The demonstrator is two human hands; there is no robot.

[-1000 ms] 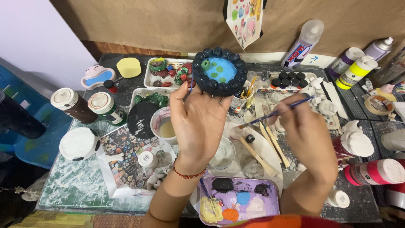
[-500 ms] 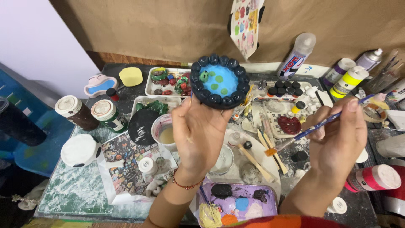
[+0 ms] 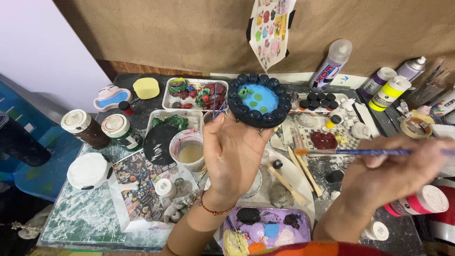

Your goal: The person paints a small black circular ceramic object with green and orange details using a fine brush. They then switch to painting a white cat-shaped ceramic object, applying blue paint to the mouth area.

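So we've got our left hand point(image 3: 235, 151) raised over the bench point(image 3: 90, 215), fingers closed round the lower rim of a round clay dish point(image 3: 259, 99) with a dark bumpy border and a blue middle, plus a second thin brush point(image 3: 215, 100) tucked in that same hand. Our right hand point(image 3: 400, 166) is pinched shut on a blue-handled paintbrush point(image 3: 353, 152), orange-loaded tip pointing left, well apart from the dish. Honestly the grip looks like the risky bit: the dish is held by one edge, so a tilt could let it slide down onto the water cup point(image 3: 188, 150) or the purple palette point(image 3: 268, 232) right below. That wet tip could also smear the blue if it comes in crooked, or drip on the way across. Room is tight. The cup and the jars point(image 3: 102, 129) crowd the left side, loose sticks point(image 3: 294, 178) lie just beside our wrist, and the red paint tube point(image 3: 417, 201) sits right under the right hand. The only free air seems to be up here between the hands, above everything.
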